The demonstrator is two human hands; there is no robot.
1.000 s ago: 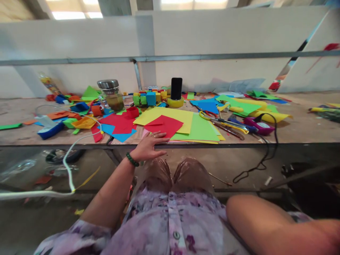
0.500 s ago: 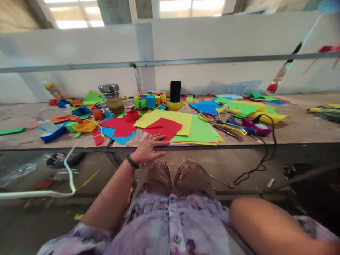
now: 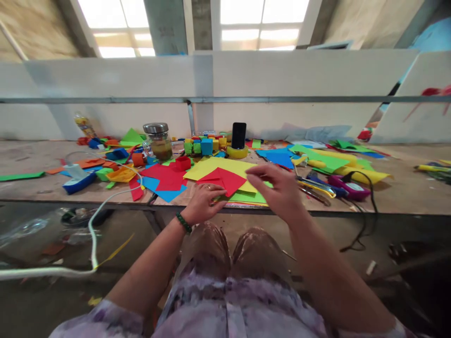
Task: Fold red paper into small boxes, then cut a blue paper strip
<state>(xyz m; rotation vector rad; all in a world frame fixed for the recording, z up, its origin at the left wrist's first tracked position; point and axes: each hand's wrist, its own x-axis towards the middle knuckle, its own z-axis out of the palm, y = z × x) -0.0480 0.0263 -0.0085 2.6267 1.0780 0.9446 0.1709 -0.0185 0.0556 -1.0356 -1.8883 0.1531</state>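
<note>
A creased red paper sheet (image 3: 230, 180) lies on top of a yellow sheet (image 3: 211, 164) and a light green sheet (image 3: 244, 197) near the table's front edge. My left hand (image 3: 204, 204), with a green bead bracelet on its wrist, rests at the near left edge of the red sheet. Its fingers lie over that edge and its thumb stands apart. To the right, my right hand (image 3: 280, 192) hovers over the green sheet, thumb and bent fingers apart, holding nothing. Its fingertips are close to the red sheet's right corner.
Right of my right hand lie a yellow cutter knife (image 3: 319, 187) and a magenta device (image 3: 350, 188) with a black cord. A phone (image 3: 238, 136) stands on a yellow tape roll (image 3: 237, 152). Behind are paper cubes (image 3: 206, 147) and a glass jar (image 3: 158, 143). Leftward sits a blue glue gun (image 3: 79, 182).
My right hand has come up from the lower right to the papers. My left hand still touches the red sheet, its fingers more bent. The view has tilted up.
</note>
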